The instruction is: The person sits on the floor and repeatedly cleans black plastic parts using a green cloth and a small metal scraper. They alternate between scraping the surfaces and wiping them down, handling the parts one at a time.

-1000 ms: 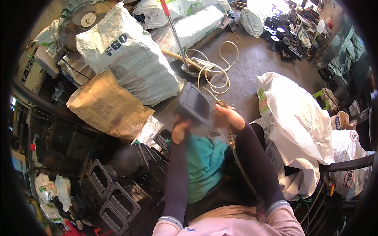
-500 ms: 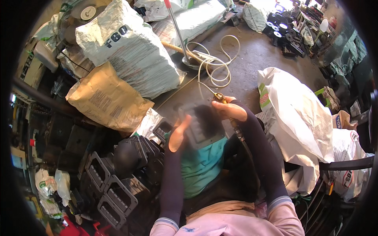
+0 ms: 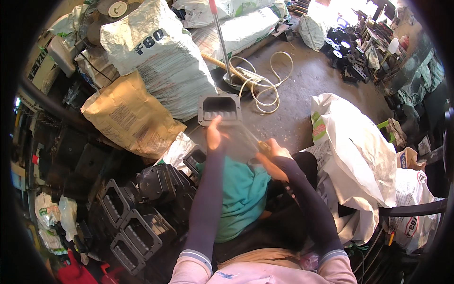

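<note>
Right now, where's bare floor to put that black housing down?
Bare concrete floor lies between the coiled white cable and the white sack on the right. Left is crowded: brown paper sack, stacked black housings. The left hand grips the black housing.

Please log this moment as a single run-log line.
left hand: holds black plastic frame | right hand: grips small tool | teal cloth on lap

My left hand point(image 3: 215, 135) lifts a grey plastic frame point(image 3: 220, 109) at twelve o'clock; my right hand point(image 3: 270, 154) grips a small tool point(image 3: 261, 143) beside it.
</note>
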